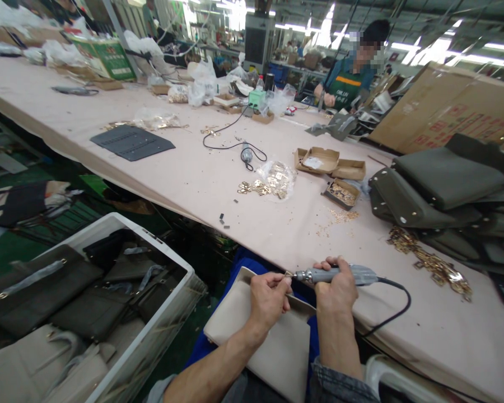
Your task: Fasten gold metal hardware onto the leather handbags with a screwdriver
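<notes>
My right hand (336, 282) is wrapped round a grey electric screwdriver (363, 275), its cord trailing off to the right. The tool lies level, its bit pointing left at the fingertips of my left hand (266, 296). Those fingers are pinched on a small gold metal fitting (288, 274) right at the bit; its exact shape is too small to make out. Under both hands a cream bag (277, 352) rests on my lap, over blue cloth. Part of the bag is hidden by my left forearm.
On the table (185, 179) lie gold fittings in a plastic bag (281, 179), small cardboard boxes (340, 193) of screws and a second screwdriver (247, 154). Dark bags (445, 179) are piled at right. A white crate (180, 274) of bags stands at left. Across the table is a person (353, 78).
</notes>
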Motion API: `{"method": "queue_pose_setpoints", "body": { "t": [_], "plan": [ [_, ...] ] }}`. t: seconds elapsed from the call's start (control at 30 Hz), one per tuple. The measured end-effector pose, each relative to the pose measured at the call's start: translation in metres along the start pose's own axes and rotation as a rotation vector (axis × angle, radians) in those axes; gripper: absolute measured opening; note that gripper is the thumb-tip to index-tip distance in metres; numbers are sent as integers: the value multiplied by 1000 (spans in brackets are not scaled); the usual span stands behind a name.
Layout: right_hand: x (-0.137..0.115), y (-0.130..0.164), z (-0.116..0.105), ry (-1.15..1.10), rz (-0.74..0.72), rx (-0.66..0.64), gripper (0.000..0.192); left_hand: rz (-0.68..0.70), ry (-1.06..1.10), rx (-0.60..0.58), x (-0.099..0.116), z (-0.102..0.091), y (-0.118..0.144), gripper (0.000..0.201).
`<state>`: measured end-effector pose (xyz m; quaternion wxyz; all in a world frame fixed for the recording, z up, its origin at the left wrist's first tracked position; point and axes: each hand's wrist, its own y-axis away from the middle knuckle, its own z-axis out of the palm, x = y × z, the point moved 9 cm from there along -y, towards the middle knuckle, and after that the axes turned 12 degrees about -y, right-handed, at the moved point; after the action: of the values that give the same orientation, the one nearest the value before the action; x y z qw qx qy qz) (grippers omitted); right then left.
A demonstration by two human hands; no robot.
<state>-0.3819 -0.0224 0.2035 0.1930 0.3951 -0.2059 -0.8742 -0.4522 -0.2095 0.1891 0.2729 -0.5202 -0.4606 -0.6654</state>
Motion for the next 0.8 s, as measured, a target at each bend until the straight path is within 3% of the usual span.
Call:
{"method": "queue_pose_setpoints", "body": {
  "t": [0.8],
  "plan": [
    [6,-8,-3,3,24,-19,16,6,-65,51,-3,-5,0,27]
  ]
}}
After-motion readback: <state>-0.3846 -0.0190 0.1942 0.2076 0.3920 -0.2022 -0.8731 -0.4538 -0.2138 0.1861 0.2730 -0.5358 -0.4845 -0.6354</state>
